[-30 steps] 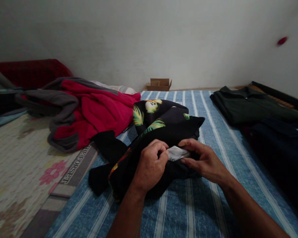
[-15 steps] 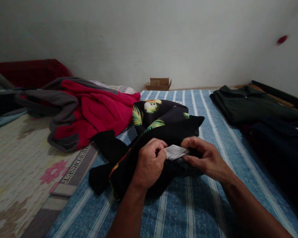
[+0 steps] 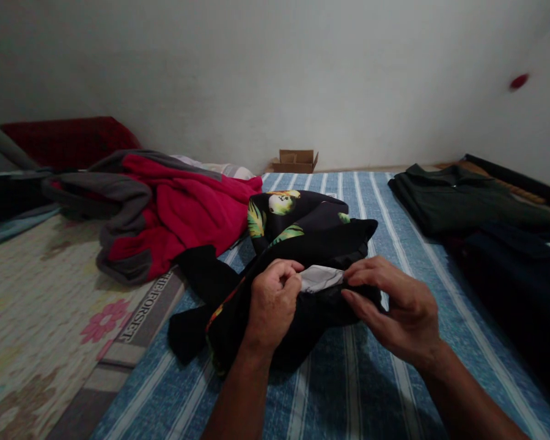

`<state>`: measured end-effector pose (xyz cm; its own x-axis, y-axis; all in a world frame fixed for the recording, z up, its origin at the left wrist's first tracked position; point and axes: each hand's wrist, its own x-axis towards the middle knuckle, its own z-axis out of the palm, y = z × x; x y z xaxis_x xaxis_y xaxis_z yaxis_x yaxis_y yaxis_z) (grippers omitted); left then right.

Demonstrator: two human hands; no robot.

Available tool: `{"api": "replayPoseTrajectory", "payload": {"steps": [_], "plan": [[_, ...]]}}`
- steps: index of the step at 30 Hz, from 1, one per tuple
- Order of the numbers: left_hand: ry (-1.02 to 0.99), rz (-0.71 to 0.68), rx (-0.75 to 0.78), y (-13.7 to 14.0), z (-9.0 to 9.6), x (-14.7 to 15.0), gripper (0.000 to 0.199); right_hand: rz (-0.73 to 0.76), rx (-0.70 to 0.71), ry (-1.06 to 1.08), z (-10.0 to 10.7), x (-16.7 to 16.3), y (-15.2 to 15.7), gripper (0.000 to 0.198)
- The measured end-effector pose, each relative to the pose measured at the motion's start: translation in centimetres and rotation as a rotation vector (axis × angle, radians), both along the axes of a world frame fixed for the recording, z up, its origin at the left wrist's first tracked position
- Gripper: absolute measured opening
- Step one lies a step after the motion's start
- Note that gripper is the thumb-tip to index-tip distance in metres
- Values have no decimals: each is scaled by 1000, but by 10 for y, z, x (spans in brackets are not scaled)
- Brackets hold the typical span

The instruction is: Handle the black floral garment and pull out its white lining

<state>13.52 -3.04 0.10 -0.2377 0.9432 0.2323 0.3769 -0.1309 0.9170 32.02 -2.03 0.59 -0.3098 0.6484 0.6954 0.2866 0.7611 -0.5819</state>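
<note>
A blue cotton sheet with pale stripes (image 3: 371, 379) spreads under both hands and runs away from the fingertips to the white wall. To the outside of the left knuckles lies a cream floral mat with pink flowers and grey lettered border (image 3: 50, 305), and beyond it, well apart from the left fingers, a crumpled red and grey fleece jacket (image 3: 165, 208) is heaped. Out past the right fingertips, on the far right, a folded dark green collared shirt (image 3: 462, 195) rests flat on the sheet. Directly under and ahead of the fingers sits the black garment printed with green and yellow tropical leaves (image 3: 297, 244), bunched in a loose mound with a black sleeve trailing toward the left wrist. Far beyond the fingertips, against the wall, stands a small open brown cardboard box (image 3: 296, 161). The left hand (image 3: 272, 302) is curled into a fist, its fingers pinched on the garment's edge beside a small white fabric label (image 3: 318, 278). The right hand (image 3: 396, 308) has thumb and forefinger closed on the other end of that label, the remaining fingers loosely spread below.
</note>
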Motion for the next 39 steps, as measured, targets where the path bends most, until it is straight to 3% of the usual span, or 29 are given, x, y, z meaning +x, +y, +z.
{"api": "replayPoseTrajectory", "payload": {"steps": [3, 8, 15, 17, 20, 23, 26, 28, 30, 39], "plan": [[-44, 36, 13, 0, -2, 0, 15, 34, 76, -133, -2, -5, -4, 7], [-126, 73, 10, -1, -3, 0, 15, -73, 178, -348, -12, -15, -6, 17], [-165, 82, -17, -1, -3, 1, 14, -209, 170, -224, -6, -18, -16, 21], [-176, 84, -22, -1, -3, 0, 14, -210, 22, -143, -6, -18, -18, 15], [-192, 90, -25, -1, -4, 0, 14, -131, -444, 35, -8, -21, -19, 13], [-206, 93, -29, -1, -4, 0, 14, -79, -823, 247, -8, -28, -20, 34], [-201, 97, -34, -2, -2, 1, 14, -63, -1008, 340, -4, -34, -20, 66], [-192, 91, -39, -2, -2, 2, 14, -32, -1074, 360, -1, -35, -19, 78], [-188, 79, -45, -2, -2, 3, 13, -5, -1096, 376, -1, -34, -17, 76], [-52, 24, -27, -1, -2, 1, 14, 15, -1006, 390, -20, -34, -6, 38]]}}
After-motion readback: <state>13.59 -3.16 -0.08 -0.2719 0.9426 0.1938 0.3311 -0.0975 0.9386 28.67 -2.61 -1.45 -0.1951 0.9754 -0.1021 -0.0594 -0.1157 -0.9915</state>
